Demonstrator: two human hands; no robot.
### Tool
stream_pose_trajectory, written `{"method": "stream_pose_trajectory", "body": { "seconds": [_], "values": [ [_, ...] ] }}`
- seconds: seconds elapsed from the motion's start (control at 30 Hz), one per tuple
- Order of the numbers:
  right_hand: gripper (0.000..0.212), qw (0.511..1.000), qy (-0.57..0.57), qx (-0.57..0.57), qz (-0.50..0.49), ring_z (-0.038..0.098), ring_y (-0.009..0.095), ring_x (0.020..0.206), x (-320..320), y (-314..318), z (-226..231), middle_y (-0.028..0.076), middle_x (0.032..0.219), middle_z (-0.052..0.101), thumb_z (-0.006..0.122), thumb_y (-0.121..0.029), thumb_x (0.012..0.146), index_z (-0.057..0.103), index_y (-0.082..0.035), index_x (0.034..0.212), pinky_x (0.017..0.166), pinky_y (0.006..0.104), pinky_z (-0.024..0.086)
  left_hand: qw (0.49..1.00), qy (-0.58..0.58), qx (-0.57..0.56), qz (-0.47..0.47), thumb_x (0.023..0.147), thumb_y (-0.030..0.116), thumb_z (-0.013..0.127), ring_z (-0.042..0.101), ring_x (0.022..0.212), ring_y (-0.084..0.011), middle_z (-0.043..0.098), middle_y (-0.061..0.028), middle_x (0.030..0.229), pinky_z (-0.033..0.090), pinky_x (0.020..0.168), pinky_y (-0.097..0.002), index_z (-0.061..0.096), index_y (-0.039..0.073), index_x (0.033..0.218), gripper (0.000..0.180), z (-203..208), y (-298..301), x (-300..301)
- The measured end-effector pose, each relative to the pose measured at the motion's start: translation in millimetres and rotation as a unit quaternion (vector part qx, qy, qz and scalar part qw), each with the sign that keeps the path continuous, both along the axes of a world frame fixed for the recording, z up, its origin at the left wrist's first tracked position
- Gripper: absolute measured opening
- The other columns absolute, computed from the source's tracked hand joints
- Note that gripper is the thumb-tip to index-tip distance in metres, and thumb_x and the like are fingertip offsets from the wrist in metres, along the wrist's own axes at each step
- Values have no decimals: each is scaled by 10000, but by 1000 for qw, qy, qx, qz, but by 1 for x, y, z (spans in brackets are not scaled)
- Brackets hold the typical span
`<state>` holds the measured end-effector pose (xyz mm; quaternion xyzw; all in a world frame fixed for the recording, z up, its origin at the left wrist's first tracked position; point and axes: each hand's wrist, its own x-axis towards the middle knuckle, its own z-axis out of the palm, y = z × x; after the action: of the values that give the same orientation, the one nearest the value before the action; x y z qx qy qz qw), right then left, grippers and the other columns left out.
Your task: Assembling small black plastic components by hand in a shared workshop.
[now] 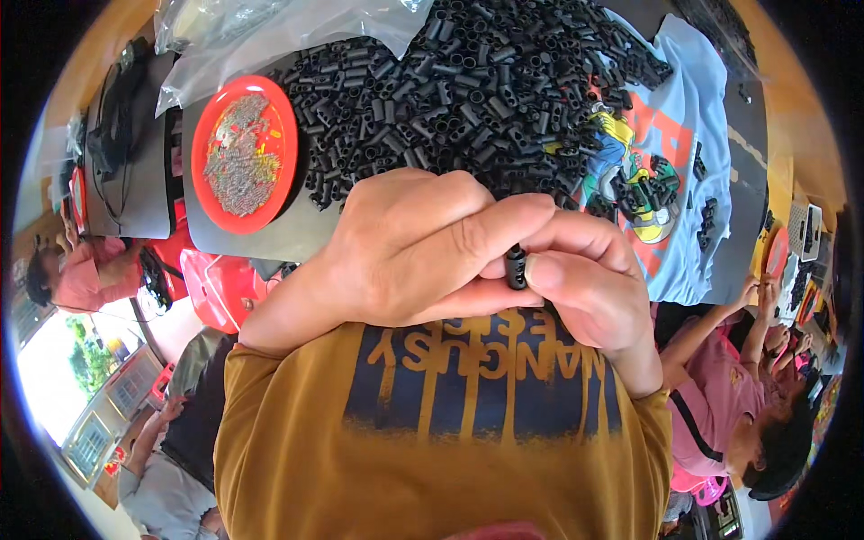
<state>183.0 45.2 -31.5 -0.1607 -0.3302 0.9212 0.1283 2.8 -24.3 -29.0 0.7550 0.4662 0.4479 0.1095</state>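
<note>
In front of my chest, my left hand [418, 252] and my right hand [589, 279] meet around one small black cylindrical plastic part [516, 268]. The left fingers are closed around it from the left, and the right thumb presses against its side. Part of the piece is hidden behind my fingers. Just beyond my hands lies a wide heap of similar black tubular parts [405, 108]. A round red plate [200, 171] holding many tiny silvery metal pieces [241, 175] sits left of the heap.
Clear plastic bags [297, 40] cover the table's far left. A light blue printed cloth [693, 99] lies under the heap's right side, with loose black parts on it. Red chairs [220, 283] stand at left. Other people sit on both sides, one in a pink shirt [720, 405] at right.
</note>
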Motion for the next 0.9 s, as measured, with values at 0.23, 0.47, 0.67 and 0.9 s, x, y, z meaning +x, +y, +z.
{"method": "stream_pose_trajectory", "body": {
  "seconds": [0.23,0.47,0.67,0.9],
  "values": [
    [203,997,-9,-69,16,539,86,896,-1,-2,2,47,1035,572,537,-85,897,591,16,1064,774,213,429,998,52,-24,-21,603,218,778,499,479,-137,511,-17,674,381,404,-263,590,6,1078,553,4,-3,-3],
    [187,997,23,-77,4,532,96,908,-4,-6,-3,41,1006,555,557,-91,886,605,27,1023,801,225,425,995,95,34,-4,634,240,783,473,463,-143,513,-13,635,346,402,-275,604,13,1069,522,-1,-7,-3],
    [186,995,39,-93,20,543,129,950,-5,0,-10,63,1030,554,569,-88,879,608,42,1007,837,256,434,984,130,118,-18,672,194,717,412,425,-89,360,16,602,345,351,-236,591,-19,1091,486,-9,1,-6],
    [183,995,62,-62,39,546,166,985,-4,4,6,85,1033,540,536,-56,892,598,52,1026,856,285,444,990,90,111,-20,659,241,739,397,424,-90,346,24,605,320,353,-243,571,-6,1162,586,-4,0,-4]
  ]
}}
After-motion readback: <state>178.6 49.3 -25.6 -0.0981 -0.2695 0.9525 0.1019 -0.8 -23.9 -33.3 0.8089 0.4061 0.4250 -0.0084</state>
